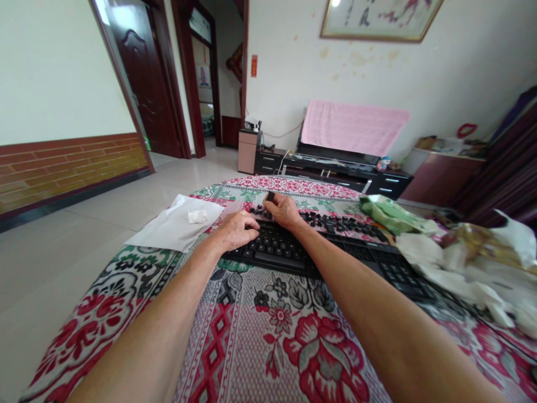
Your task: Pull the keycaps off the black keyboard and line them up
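A black keyboard (335,249) lies across a table covered with a red, white and green floral cloth (268,336). My left hand (235,228) rests on the keyboard's left end, fingers curled down onto the keys. My right hand (283,210) is just beyond it at the keyboard's far edge, pinching a small black keycap (271,196) between its fingertips. Loose black keycaps (335,222) lie in a row along the far side of the keyboard.
A white sheet of paper (176,226) with a small crumpled wad (196,216) lies at the table's left. A green bag (388,215) and crumpled white and gold wrappings (470,263) pile up at the right. Beyond stand a low black TV cabinet (335,168) under a pink cloth (352,127), and doorways at the left.
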A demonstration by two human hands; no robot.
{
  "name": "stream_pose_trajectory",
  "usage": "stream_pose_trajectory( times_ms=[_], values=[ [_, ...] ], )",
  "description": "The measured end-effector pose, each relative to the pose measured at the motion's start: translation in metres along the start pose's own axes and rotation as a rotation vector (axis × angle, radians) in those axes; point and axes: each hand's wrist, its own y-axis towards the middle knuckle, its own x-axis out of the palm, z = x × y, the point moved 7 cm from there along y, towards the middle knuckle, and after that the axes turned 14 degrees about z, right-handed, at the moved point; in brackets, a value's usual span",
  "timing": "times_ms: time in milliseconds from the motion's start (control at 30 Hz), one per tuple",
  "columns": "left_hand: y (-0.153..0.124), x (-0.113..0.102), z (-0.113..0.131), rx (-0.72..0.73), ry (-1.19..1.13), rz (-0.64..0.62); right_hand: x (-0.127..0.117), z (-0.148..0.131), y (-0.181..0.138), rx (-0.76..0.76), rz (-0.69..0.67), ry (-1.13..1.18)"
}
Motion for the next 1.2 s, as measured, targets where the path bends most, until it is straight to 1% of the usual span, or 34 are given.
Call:
stream_pose_trajectory(
  times_ms=[133,233,300,400,467,567,633,700,833,900,1067,1200],
  values=[
    [0.0,0.0,-0.001,-0.01,0.001,0.0,-0.003,-0.002,0.003,0.066,0.013,0.159],
    [0.0,0.001,-0.001,-0.014,0.001,0.002,-0.013,-0.008,0.006,0.135,0.03,0.289],
    [0.0,0.001,0.0,0.007,-0.001,0.009,-0.026,-0.015,0.004,0.138,0.04,0.335],
    [0.0,0.001,0.001,0.032,0.005,0.018,-0.054,-0.028,-0.008,0.125,0.071,0.361],
    [0.0,0.002,0.001,0.046,0.006,0.008,-0.073,-0.032,-0.023,0.166,0.077,0.39],
    [0.0,0.003,0.002,0.082,0.019,-0.004,-0.099,-0.034,-0.05,0.25,0.138,0.409],
    [0.0,0.003,0.002,0.103,0.041,0.004,-0.11,-0.032,-0.068,0.315,0.185,0.409],
    [0.0,0.003,0.001,0.115,0.071,0.01,-0.117,-0.031,-0.083,0.345,0.223,0.41],
    [-0.001,0.005,0.001,0.117,0.16,0.03,-0.126,-0.03,-0.104,0.328,0.295,0.396],
    [-0.004,0.007,0.004,0.126,0.216,0.048,-0.129,-0.029,-0.111,0.321,0.33,0.376],
    [-0.018,0.008,0.019,0.157,0.295,0.151,-0.139,-0.024,-0.123,0.297,0.41,0.271],
    [-0.03,0.003,0.024,0.165,0.296,0.23,-0.143,-0.026,-0.129,0.233,0.375,0.111]
  ],
)
